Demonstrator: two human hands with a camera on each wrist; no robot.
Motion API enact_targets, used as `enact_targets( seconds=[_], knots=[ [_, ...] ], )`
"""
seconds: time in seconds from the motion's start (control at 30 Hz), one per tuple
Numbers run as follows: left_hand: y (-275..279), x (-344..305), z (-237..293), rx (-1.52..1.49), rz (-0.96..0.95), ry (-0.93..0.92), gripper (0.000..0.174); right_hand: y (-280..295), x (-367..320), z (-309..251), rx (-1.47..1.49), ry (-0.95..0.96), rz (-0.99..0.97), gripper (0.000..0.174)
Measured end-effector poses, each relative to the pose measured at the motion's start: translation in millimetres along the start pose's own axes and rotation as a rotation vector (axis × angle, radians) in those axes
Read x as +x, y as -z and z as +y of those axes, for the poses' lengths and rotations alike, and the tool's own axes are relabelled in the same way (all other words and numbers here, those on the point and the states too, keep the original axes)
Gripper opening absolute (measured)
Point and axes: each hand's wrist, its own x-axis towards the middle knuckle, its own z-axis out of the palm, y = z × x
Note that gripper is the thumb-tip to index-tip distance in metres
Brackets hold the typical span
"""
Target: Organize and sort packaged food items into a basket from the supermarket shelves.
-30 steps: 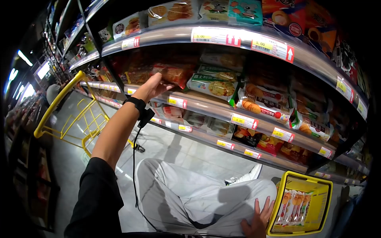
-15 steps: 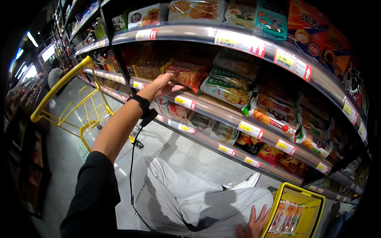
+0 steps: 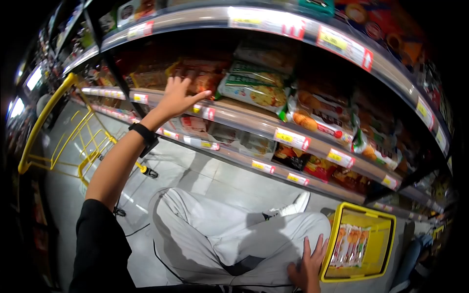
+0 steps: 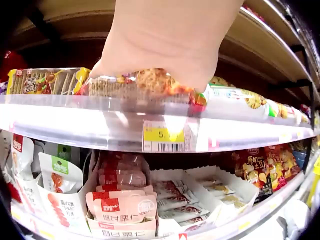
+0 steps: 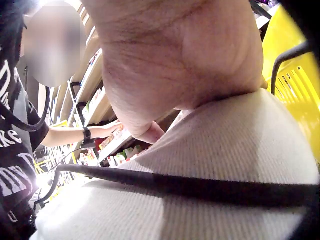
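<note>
In the head view my left hand [image 3: 177, 99] is over the front of a red snack packet [image 3: 204, 82] on the middle shelf, fingers spread and thumb out to the right. The left wrist view has the palm [image 4: 167, 45] above the packet's front edge [image 4: 120, 89]; the fingertips are hidden behind it. Just right of that packet lies a green and white packet [image 3: 254, 93]. My right hand [image 3: 309, 266] rests on the grey-trousered knee with its fingers extended. In the right wrist view its palm side [image 5: 185, 55] is against the trouser fabric.
A yellow basket [image 3: 328, 273] holding several biscuit packets stands on the floor beside the right knee. At the left is a yellow cart frame [image 3: 41, 115]. The upper shelf edge [image 3: 195, 17] overhangs the packets. Boxed snacks [image 4: 122, 215] fill the shelf below.
The left fingers, bent at the red packet's near end before, are now spread over it. The head view has shifted, and the right hand stays on the knee.
</note>
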Motion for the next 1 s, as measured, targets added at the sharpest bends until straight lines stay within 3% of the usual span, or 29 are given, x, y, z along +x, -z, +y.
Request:
enact_targets(
  seconds=[0.03,0.1,0.17,0.23,0.3,0.33,0.37,0.4,0.43,0.47,0.53,0.57,0.63,0.67,0.7,0.77,0.8,0.9,0.93,1.0],
  knots=[
    [-9.4,-1.5,-1.3,0.069,0.084,-0.108,0.085,-1.0,-0.9,-2.1,0.004,-0.035,0.002,0.099],
    [-14.0,2.1,-2.8,-0.086,0.066,-0.037,0.088,2.7,0.0,-5.3,0.018,-0.005,0.02,0.098],
    [-42.2,13.5,-23.9,-0.047,0.12,-0.05,0.087,6.1,-0.6,-0.7,0.049,-0.058,0.028,0.094],
    [-39.0,30.1,-33.6,0.061,-0.276,0.175,0.084,15.5,-2.5,-1.4,0.074,0.014,0.022,0.087],
    [-71.6,22.7,-62.0,-0.09,0.172,-0.138,0.075,45.3,6.3,8.3,0.145,0.044,-0.025,0.077],
    [-78.7,6.5,-79.0,0.057,0.193,-0.274,0.073,62.7,2.9,15.4,0.207,0.062,0.024,0.068],
    [-77.1,-6.6,-75.3,0.216,0.224,-0.443,0.07,64.3,-7.4,26.9,0.299,0.006,0.125,0.057],
    [-57.6,-29.3,-42.3,-0.074,0.196,-0.329,0.07,87.5,-5.6,27.6,0.481,-0.196,0.089,0.044],
    [-30.8,-53.6,-2.0,-0.36,0.152,-0.208,0.069,91.8,-5.0,51.3,0.505,-0.188,0.144,0.034],
    [-19.4,-76.3,20.5,-0.386,0.1,-0.252,0.069,99.0,-10.1,69.5,0.576,-0.285,0.17,0.033],
    [-4.3,-128.4,30.2,-0.396,-0.054,-0.297,0.068,132.7,-4.2,74.1,0.04,-0.41,0.144,0.041],
    [-0.4,-151.9,30.3,-0.381,-0.165,-0.322,0.067,139.6,1.9,86.0,0.043,-0.436,0.151,0.041],
    [6.7,-200.4,24.1,-0.338,-0.436,-0.295,0.068,149.0,25.1,114.5,-0.223,-0.461,-0.186,0.056],
    [13.8,-225.0,28.3,-0.348,-0.519,-0.266,0.066,146.8,33.8,123.5,-0.221,-0.469,-0.188,0.056],
    [21.2,-246.1,33.3,-0.354,-0.602,-0.231,0.064,141.2,46.8,132.9,-0.218,-0.476,-0.324,0.059],
    [30.5,-278.3,26.2,-0.085,-0.694,-0.38,0.059,121.5,76.5,157.7,-0.211,-0.504,-0.519,0.059],
    [36.2,-286.8,40.5,-0.058,-0.535,-0.464,0.048,113.5,89.5,165.6,-0.238,-0.507,-0.547,0.056],
    [38.0,-298.8,39.2,-0.215,-0.517,-0.379,0.041,72.3,117.6,202.3,-0.3,-0.588,-0.493,0.046],
    [34.1,-300.8,42.3,-0.217,-0.431,-0.384,0.032,58.3,121.6,199.0,-0.385,-0.608,-0.513,0.037],
    [28.4,-302.7,43.5,-0.212,-0.398,-0.376,0.03,36.5,123.4,197.9,-0.505,-0.552,-0.49,0.03]
  ],
)
